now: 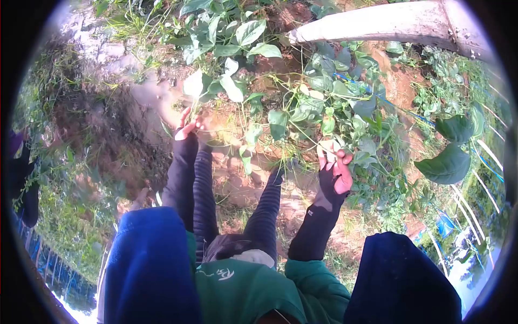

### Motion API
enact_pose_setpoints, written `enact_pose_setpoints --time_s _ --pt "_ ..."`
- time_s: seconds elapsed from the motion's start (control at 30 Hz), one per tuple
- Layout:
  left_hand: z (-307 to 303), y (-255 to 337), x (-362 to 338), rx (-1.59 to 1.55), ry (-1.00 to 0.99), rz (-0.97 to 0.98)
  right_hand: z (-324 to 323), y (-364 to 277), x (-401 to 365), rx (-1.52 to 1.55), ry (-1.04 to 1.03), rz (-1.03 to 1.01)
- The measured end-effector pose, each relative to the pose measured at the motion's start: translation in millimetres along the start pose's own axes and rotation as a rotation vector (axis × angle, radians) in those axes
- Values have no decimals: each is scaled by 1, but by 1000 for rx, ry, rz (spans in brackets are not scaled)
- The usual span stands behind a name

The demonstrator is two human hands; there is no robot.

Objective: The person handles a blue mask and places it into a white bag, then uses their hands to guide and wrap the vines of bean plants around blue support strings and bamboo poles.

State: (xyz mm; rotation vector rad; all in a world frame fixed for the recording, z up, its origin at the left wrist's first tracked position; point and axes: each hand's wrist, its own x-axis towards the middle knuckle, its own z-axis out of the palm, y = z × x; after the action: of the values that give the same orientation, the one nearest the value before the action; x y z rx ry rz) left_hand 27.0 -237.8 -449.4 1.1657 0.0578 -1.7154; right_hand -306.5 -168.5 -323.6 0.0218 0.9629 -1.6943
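Observation:
My left hand (189, 123), in a dark sleeve that reaches the palm, is closed in a pinch around the lower part of a leafy shoot (195, 85). Pale, sunlit leaves stand just above its fingertips. On the right, my right hand (335, 164) has its fingers bent around a thin green vine stem (309, 137) at the edge of a leafy climbing plant (310, 110). Fine stems and hanging leaves stretch between both hands. Glare blurs the exact finger contact.
A pale curved beam (372, 24) crosses the top right. Blue twine (399, 108) runs through the foliage, and large dark leaves (448, 162) hang at right. Bare soil (124, 140) lies left. Blue cloth shapes (148, 264) block the lower view. Another person's dark clothing (24, 178) shows far left.

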Motion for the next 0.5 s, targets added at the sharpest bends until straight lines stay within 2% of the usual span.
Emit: enact_pose_setpoints --time_s 0.03,0.1,0.2,0.27,0.33,0.4,0.47,0.5 --pt "-10 3 -2 23 -111 -28 6 -8 -4 -54 -27 -29" --pt "7 14 -14 70 -126 -58 26 -26 -11 -180 -66 -65" --pt "44 21 -31 114 -125 -85 79 -20 -11 -134 -12 -108" --pt "63 15 -43 119 -93 -108 97 3 15 -284 -265 -211" --pt "64 9 -49 99 -170 -137 145 18 35 -498 -199 -220" --pt "76 10 -63 36 -118 -133 152 24 52 -912 -128 -314" --pt "50 12 -54 27 -105 -71 148 19 49 -919 -51 -441" --pt "44 17 -52 -9 -99 -51 132 20 50 -916 -2 -366"
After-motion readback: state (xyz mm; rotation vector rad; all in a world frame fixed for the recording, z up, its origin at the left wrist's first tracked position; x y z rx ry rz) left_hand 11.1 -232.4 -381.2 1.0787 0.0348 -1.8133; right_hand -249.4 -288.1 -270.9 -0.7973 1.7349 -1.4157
